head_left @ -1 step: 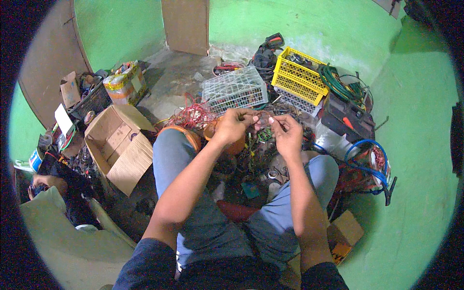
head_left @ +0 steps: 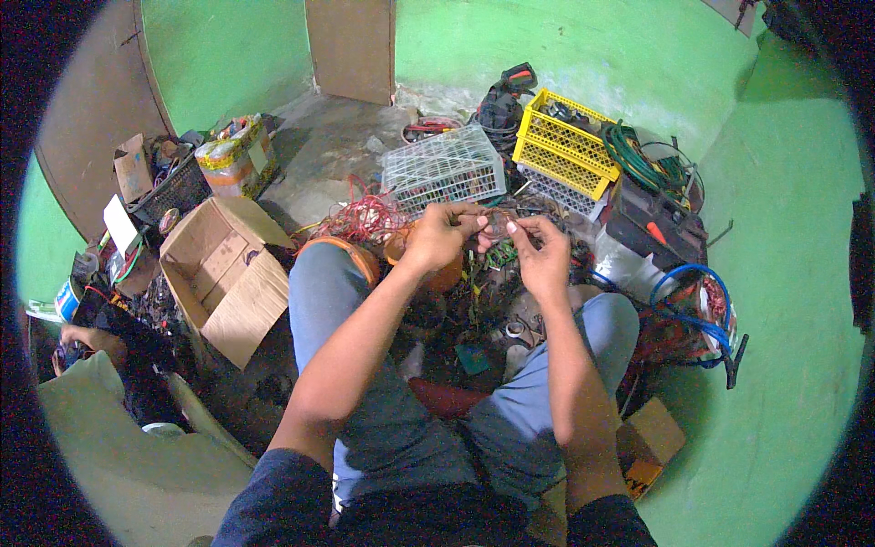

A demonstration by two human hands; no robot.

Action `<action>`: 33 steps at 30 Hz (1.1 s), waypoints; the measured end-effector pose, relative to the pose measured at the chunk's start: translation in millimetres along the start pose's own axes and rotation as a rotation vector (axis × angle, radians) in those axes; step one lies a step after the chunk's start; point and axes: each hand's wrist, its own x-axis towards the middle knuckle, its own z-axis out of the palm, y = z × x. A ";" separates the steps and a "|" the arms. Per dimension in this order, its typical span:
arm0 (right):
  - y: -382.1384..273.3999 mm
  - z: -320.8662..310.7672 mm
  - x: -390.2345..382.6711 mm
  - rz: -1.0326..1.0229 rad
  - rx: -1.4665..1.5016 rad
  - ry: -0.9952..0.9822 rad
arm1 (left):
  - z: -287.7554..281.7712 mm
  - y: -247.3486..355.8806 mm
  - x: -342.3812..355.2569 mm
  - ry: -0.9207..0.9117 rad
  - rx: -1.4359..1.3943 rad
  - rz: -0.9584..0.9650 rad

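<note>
Both hands are raised close together over my spread knees. My left hand (head_left: 444, 239) pinches one end of a thin, dark reddish wire (head_left: 498, 221) between thumb and fingers. The other side of this wire is between the thumb and fingertips of my right hand (head_left: 541, 258). The short stretch between them looks curved, and its fine detail is too small to make out. Below the hands lies a dark heap of wires and small parts (head_left: 483, 287), with some green pieces. An orange tub (head_left: 444, 273) stands partly behind my left wrist.
A tangle of red wire (head_left: 365, 219) lies beyond my left knee, near a white crate (head_left: 444, 164). Yellow crates (head_left: 565, 141) and a black toolbox (head_left: 661, 223) stand far right, with blue hose (head_left: 697, 319) nearer. An open cardboard box (head_left: 219, 264) is left; another person's arm (head_left: 96, 342) shows beyond it.
My hands hold the same place and grip. At the far left, the other person's hand and arm have shifted slightly.
</note>
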 end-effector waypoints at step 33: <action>-14.4 9.4 -9.1 -0.196 -0.127 0.170 | 23.5 6.6 -8.5 0.249 0.161 0.338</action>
